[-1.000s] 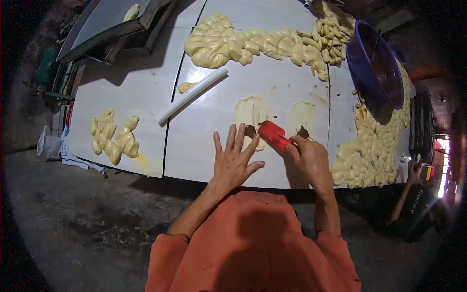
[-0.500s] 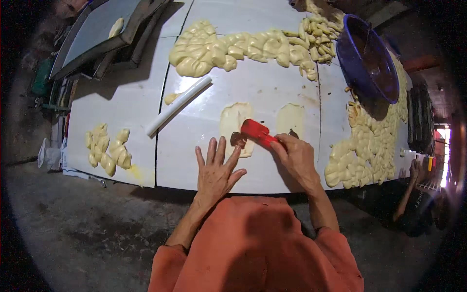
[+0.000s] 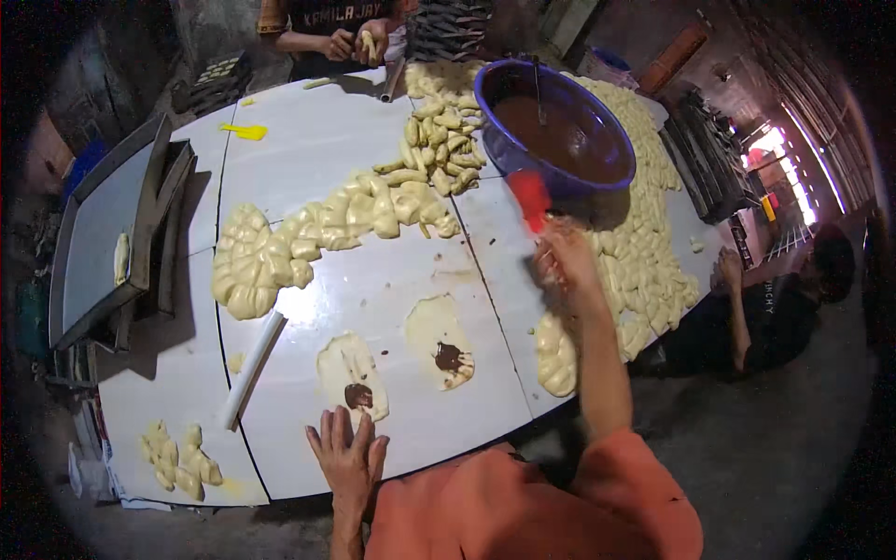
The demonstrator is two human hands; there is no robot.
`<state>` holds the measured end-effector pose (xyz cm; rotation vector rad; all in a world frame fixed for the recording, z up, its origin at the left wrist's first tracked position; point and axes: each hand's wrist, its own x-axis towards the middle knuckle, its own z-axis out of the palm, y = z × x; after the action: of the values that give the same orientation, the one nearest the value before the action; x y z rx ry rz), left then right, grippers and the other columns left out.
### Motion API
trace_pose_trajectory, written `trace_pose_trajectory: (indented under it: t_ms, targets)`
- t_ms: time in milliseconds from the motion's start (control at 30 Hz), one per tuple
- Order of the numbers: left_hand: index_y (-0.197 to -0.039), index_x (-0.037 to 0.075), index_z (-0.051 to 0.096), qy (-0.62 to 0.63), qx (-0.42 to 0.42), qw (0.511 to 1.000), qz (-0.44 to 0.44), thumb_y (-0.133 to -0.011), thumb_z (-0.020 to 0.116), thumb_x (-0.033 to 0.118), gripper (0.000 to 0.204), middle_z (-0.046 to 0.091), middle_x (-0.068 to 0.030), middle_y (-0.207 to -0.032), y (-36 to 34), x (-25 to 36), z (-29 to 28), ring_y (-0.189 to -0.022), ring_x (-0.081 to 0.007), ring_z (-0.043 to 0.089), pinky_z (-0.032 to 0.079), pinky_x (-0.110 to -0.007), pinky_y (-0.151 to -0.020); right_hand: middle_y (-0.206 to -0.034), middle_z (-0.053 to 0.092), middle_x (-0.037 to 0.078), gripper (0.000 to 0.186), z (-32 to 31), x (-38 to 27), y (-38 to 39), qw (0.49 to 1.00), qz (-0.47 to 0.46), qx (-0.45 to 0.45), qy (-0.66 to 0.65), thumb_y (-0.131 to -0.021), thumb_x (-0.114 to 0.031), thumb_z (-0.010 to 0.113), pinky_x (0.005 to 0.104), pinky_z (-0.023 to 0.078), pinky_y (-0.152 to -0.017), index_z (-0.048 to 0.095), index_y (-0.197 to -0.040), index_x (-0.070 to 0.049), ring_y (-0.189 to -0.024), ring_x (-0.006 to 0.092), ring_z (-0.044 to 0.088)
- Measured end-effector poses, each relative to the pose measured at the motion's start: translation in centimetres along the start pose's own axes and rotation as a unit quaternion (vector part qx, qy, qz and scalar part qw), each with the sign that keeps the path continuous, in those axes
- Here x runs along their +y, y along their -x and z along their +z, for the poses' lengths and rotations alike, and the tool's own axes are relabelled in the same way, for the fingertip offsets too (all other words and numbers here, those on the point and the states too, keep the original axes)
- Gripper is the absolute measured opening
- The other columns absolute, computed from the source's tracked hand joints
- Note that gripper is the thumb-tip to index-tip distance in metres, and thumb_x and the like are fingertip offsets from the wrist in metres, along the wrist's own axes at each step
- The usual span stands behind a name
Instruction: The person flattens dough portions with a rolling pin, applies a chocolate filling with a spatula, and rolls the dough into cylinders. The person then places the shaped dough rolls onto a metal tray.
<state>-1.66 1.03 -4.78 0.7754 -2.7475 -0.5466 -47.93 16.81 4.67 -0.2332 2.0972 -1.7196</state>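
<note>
My right hand [image 3: 567,257] is closed around a red spatula [image 3: 530,198], raised beside the near rim of a blue-purple basin [image 3: 611,187] with brown contents. The spatula is slightly blurred. My left hand [image 3: 345,462] is open, its fingertips at the near end of a flattened pale dough piece [image 3: 347,359]. A dab of dark brown paste [image 3: 358,396] lies on that piece, close to my fingers. To its right lies a second flattened dough piece [image 3: 434,322], with another brown dab [image 3: 450,357] smeared toward its near end.
A white rolling pin [image 3: 254,371] lies left of the dough pieces. Many dough lumps [image 3: 327,219] spread across the middle and right. Metal trays [image 3: 117,233] stand at left, a yellow spatula [image 3: 245,132] at the back. One person works across the table, another [image 3: 784,313] at right.
My right hand has lifted the red spatula off the left dough piece and carried it up and right to the basin. My left hand stays by the dough. The view has shifted.
</note>
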Motion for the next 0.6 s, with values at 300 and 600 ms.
trace_pose_trajectory:
  t_ms: [300, 600]
  targets:
    - [-0.123, 0.012, 0.071, 0.022, 0.028, 0.999, -0.007, -0.085, 0.079, 0.024, 0.04, 0.054, -0.0218, -0.143, 0.3, -0.2, -0.2, -0.141, -0.047, 0.043, 0.025, -0.072, -0.117, -0.105, 0.071, 0.014, 0.029, -4.3, -4.3, -5.4, 0.563, -0.266, 0.195, 0.758, -0.098, -0.019, 0.053, 0.0469, 0.058, -0.081, 0.071, -0.118, -0.01, -0.086, 0.0344, 0.072]
    - [-0.121, 0.013, 0.074, 0.022, 0.05, 0.998, 0.009, -0.085, 0.078, 0.023, 0.037, 0.056, -0.0214, -0.141, 0.3, -0.1, 0.5, -0.137, -0.0476, 0.045, 0.026, -0.069, -0.117, -0.1, 0.074, 0.022, 0.035, -9.3, -7.8, -5.8, 0.742, -0.114, 0.209, 0.627, -0.1, -0.034, 0.062, 0.048, 0.056, -0.079, 0.074, -0.117, -0.006, -0.097, 0.0354, 0.074]
